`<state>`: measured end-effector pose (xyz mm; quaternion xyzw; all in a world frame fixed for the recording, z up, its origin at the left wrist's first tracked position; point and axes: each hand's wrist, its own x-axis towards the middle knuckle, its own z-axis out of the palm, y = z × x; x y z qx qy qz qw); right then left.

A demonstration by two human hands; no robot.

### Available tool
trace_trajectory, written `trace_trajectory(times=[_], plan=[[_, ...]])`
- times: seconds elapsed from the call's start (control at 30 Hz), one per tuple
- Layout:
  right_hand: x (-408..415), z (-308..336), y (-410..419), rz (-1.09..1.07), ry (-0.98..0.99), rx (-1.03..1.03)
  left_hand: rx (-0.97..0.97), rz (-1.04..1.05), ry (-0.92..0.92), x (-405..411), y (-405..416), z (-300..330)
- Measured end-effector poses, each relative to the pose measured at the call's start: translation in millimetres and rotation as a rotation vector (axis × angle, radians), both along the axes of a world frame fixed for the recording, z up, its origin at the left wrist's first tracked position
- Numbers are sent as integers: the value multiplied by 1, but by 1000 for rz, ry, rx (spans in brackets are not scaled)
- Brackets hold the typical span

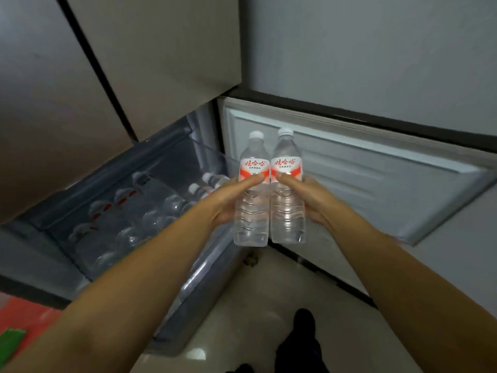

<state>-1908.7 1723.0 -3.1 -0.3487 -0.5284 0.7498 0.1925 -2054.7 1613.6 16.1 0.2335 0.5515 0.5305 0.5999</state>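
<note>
Two clear water bottles with white caps and red-and-white labels stand upright side by side in mid-air, touching each other. My left hand [228, 200] grips the left bottle [252, 211] around its middle, thumb across the label's lower edge. My right hand [309, 197] grips the right bottle [287, 211] the same way. Both bottles hang in front of the open lower fridge door [376, 179], above the floor.
A pulled-out fridge drawer [204, 281] at lower left holds several more bottles [150, 211] lying on their sides. Closed grey upper fridge doors [150, 63] fill the top. A pale tiled floor [269, 305] lies below, with a dark shoe [304, 321] on it. A red and green item [16, 327] sits at the bottom left.
</note>
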Motion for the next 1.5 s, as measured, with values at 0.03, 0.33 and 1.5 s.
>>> trace_trajectory(times=[0.03,0.33,1.5], plan=[[15,-3,-7,-72,-60,98,4,-5,70,11,4,-5],[192,-77,-58,-600,-674,291,-124,-236,602,167,27,-81],[836,-154,-316,-1634,-1074,-461,385,-1574,1014,922,-8,-159]])
